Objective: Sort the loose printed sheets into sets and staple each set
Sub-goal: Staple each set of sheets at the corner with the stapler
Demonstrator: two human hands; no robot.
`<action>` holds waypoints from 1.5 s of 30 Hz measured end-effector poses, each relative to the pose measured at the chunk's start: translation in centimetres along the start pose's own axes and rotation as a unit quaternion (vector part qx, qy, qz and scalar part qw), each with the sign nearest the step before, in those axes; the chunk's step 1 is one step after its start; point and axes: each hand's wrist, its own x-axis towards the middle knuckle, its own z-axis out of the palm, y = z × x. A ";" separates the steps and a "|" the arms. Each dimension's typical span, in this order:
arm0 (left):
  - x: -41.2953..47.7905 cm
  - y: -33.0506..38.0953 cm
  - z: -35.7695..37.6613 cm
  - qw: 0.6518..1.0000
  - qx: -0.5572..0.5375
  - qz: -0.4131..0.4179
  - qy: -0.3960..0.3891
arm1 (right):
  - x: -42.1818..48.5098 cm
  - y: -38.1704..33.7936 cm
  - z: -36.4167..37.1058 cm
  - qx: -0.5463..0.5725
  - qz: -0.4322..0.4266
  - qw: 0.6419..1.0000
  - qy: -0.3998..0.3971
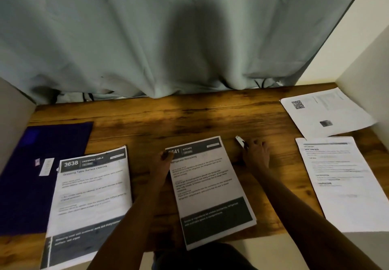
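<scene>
Both forearms come in from the bottom edge, stretched forward over the wooden counter (189,118) and angled slightly toward each other.

Closest on the left is the "3638 Dressing Table" sheet (90,196), lying flat with its bottom hanging over the near edge of the counter. Right in the middle is the "Kitchen / Refrigerator Restocking" sheet (208,187), tilted a bit, bottom corner also past the edge.

The left hand (167,156) is at that sheet's top-left corner, fingers curled and pinching the corner, covering part of the number. It's a bit blurry, but that's how it reads.

The right hand (255,153) is palm down on the counter just right of the kitchen sheet, wrist low, fingers bent over the near end of a small white stapler (241,141). The far tip of it pokes out past the fingers.

Off to the right is another printed sheet (345,181), text too smeared to read. On the left, behind the dressing table sheet, is a dark blue folder (42,185) with a little white strip (46,166) on it.

Further back on the right is a QR code sheet (324,111), and behind everything a grey-green curtain (168,37) bunches up on the counter's back edge.
</scene>
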 end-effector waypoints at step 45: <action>-4.8 3.9 6.8 0.913 0.248 0.289 -0.144 | -7.8 -4.0 -0.3 0.122 -0.024 0.992 0.025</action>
